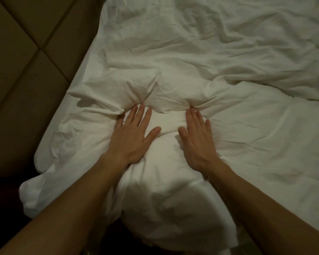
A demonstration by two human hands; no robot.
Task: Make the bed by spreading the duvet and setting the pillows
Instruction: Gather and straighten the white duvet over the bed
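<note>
On the bed's near corner, by the padded brown headboard [17, 74], the rumpled white duvet [201, 74] is pressed flat by left hand [132, 137] and right hand [198, 138], fingers straight, nothing gripped, fabric bunched at the fingertips.

Left hand [131, 138] and right hand [197, 142] side by side on duvet [228, 126] — headboard [22, 61], probably, at left
</note>
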